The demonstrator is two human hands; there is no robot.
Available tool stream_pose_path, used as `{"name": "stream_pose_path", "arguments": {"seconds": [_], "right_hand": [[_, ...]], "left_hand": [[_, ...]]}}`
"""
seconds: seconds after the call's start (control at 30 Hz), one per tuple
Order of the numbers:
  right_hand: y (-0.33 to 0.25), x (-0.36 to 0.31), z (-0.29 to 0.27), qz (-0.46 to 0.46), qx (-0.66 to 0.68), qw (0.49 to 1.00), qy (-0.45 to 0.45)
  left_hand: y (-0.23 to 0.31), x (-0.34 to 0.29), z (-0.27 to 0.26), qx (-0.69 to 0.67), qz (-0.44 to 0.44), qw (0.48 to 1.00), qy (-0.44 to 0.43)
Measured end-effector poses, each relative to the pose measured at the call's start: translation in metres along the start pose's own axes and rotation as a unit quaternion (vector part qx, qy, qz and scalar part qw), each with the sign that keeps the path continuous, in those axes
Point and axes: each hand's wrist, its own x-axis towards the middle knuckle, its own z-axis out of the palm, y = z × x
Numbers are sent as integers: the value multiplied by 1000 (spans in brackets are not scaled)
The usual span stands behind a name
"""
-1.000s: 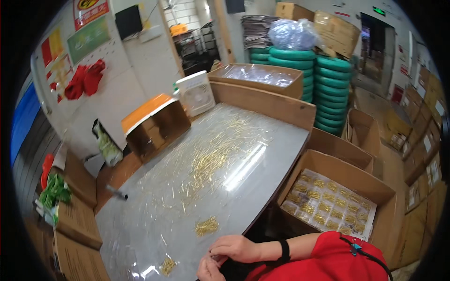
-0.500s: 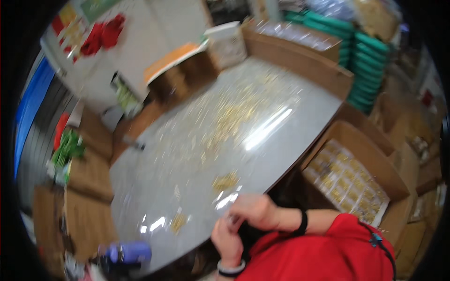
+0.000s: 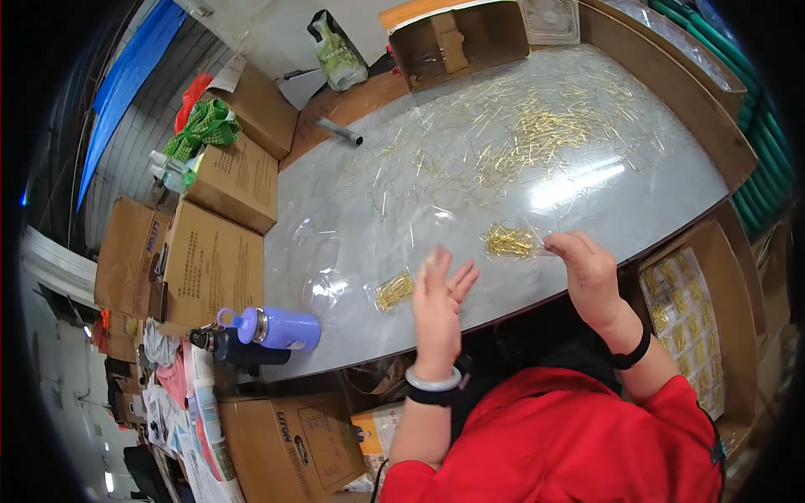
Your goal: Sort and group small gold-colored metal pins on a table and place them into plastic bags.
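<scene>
Holding clear bag (image 3: 510,241) of gold pins, carton (image 3: 689,312) of packets

bottle (image 3: 272,327): purple, lying at the table's left edge
cardboard boxes (image 3: 214,264): stacked left of table
fan (image 3: 549,18): white, far edge

A small clear bag of gold pins (image 3: 510,241) lies flat on the grey table, right of the frame's centre, its right end touching the right hand's fingertips (image 3: 560,243). A second clear bag of gold pins (image 3: 394,290) lies tilted just left of centre, close beside the raised left hand (image 3: 438,303). Loose gold pins (image 3: 537,126) lie scattered thickly across the upper middle of the frame.
</scene>
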Motion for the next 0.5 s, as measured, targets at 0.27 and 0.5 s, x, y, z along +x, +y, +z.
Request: {"name": "stream_pose_path", "arguments": {"seconds": [0.27,0.5], "right_hand": [[-17,-23,17,-161,11,982,-103],[19,-8,30,-33,-59,993,-97]], "left_hand": [[-16,-33,15,-143,-166,963,-158],[-15,-4,-16,-146,-61,987,-20]]}}
